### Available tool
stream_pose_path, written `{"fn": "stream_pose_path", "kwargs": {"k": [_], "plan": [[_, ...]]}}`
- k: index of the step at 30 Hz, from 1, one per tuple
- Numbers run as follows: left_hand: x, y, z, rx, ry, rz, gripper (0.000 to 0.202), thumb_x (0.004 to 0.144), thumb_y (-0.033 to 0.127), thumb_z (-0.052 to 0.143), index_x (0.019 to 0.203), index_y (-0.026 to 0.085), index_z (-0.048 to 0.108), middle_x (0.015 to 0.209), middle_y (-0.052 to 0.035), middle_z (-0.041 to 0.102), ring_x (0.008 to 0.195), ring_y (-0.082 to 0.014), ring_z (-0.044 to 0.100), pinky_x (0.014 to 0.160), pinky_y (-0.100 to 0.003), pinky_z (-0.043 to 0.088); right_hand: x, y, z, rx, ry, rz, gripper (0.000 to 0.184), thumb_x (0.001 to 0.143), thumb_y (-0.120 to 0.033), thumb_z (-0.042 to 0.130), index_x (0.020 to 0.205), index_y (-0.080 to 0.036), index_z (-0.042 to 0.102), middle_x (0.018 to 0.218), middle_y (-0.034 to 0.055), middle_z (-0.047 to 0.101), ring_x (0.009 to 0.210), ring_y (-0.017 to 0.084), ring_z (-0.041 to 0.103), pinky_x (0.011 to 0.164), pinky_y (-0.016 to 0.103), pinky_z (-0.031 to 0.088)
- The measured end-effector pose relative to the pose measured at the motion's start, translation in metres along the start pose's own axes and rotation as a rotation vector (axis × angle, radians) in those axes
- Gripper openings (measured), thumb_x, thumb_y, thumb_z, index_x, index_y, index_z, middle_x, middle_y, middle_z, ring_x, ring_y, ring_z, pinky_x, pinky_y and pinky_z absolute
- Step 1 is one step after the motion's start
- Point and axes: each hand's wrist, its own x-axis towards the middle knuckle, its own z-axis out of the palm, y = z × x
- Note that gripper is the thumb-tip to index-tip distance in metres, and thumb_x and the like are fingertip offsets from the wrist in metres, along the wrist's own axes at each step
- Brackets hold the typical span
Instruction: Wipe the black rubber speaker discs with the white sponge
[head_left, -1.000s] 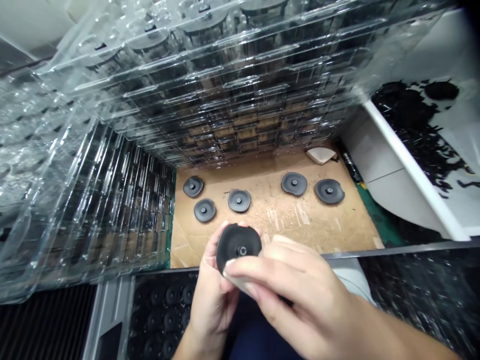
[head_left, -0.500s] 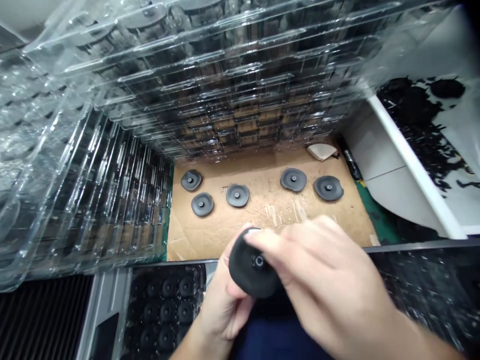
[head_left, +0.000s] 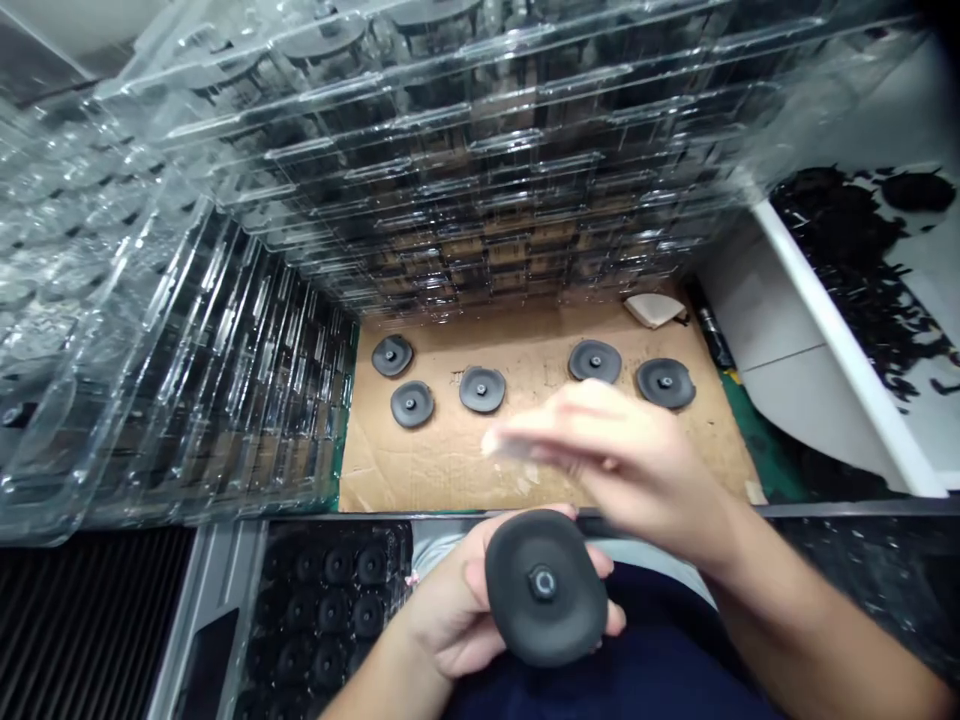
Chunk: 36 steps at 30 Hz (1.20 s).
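Note:
My left hand [head_left: 469, 610] grips a black, rounded-square rubber disc [head_left: 514, 620] from below and behind, its fingertips showing past the right edge. The disc's face is turned up, with a small round hub in the middle. My right hand [head_left: 622, 460] is above and to the right of it, apart from it, over the cardboard [head_left: 420, 475]. Its fingers stretch to the left and their tips are smeared by motion; I make out nothing held in them. On the cardboard lie several similar discs, among them a disc [head_left: 482, 390] near the middle and a disc [head_left: 665, 383] at the right.
Stacked clear plastic trays [head_left: 480, 150] rise at the back, and more stacked trays [head_left: 225, 350] at the left. At the right stands a white bin [head_left: 855, 340] with black scraps [head_left: 847, 230] beyond its edge. A tray of black discs [head_left: 330, 610] is at lower left.
My right hand has let go of the disc and moved up, away from it. My left hand has brought the disc lower and slightly right, face more towards me.

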Motion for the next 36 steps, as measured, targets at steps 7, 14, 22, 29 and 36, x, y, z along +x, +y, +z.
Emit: {"fn": "stream_pose_path", "kwargs": {"k": [7, 14, 22, 29, 36], "plan": [[0.004, 0.015, -0.011, -0.038, -0.062, 0.132, 0.054, 0.055, 0.034, 0.082, 0.106, 0.022, 0.067, 0.102, -0.004, 0.072, 0.091, -0.021, 0.069, 0.083, -0.026, 0.052, -0.056, 0.039, 0.019, 0.035, 0.091, 0.343, 0.023, 0.091, -0.018, 0.052, 0.11, -0.023, 0.063, 0.097, 0.001, 0.067, 0.086, 0.012, 0.062, 0.071, 0.021, 0.048], [0.005, 0.02, -0.009, 0.086, 0.053, 0.03, 0.053, 0.05, 0.032, 0.085, 0.1, 0.021, 0.071, 0.094, -0.0027, 0.074, 0.089, -0.0172, 0.067, 0.083, -0.025, 0.048, -0.036, -0.009, -0.001, -0.099, 0.081, -0.017, 0.029, 0.092, -0.018, 0.05, 0.117, -0.029, 0.06, 0.084, 0.0007, 0.063, 0.074, 0.014, 0.053, 0.065, 0.028, 0.04], [0.002, 0.028, -0.023, 0.086, -0.003, 0.136, 0.061, 0.049, 0.042, 0.082, 0.105, 0.023, 0.068, 0.098, -0.0048, 0.073, 0.089, -0.0184, 0.068, 0.083, -0.025, 0.048, -0.041, 0.004, -0.012, 0.111, -0.222, 0.146, 0.029, 0.092, -0.014, 0.042, 0.106, -0.025, 0.065, 0.073, 0.0009, 0.059, 0.066, 0.012, 0.053, 0.057, 0.024, 0.039], [0.006, 0.022, -0.023, 0.023, 0.048, 0.21, 0.063, 0.048, 0.033, 0.086, 0.106, 0.022, 0.067, 0.106, -0.005, 0.071, 0.094, -0.0222, 0.067, 0.087, -0.029, 0.05, -0.065, 0.004, 0.008, 0.254, 0.159, 0.461, 0.023, 0.087, -0.02, 0.058, 0.104, -0.034, 0.066, 0.091, -0.0046, 0.067, 0.079, 0.009, 0.063, 0.067, 0.014, 0.049], [0.008, 0.016, -0.009, 0.001, 0.203, 0.344, 0.063, 0.046, 0.034, 0.086, 0.105, 0.024, 0.068, 0.101, -0.0033, 0.072, 0.093, -0.0178, 0.066, 0.087, -0.024, 0.049, -0.011, -0.041, 0.026, -0.05, 0.247, 0.033, 0.023, 0.084, -0.007, 0.053, 0.105, -0.01, 0.064, 0.081, 0.005, 0.067, 0.068, 0.012, 0.059, 0.067, 0.024, 0.049]]}}
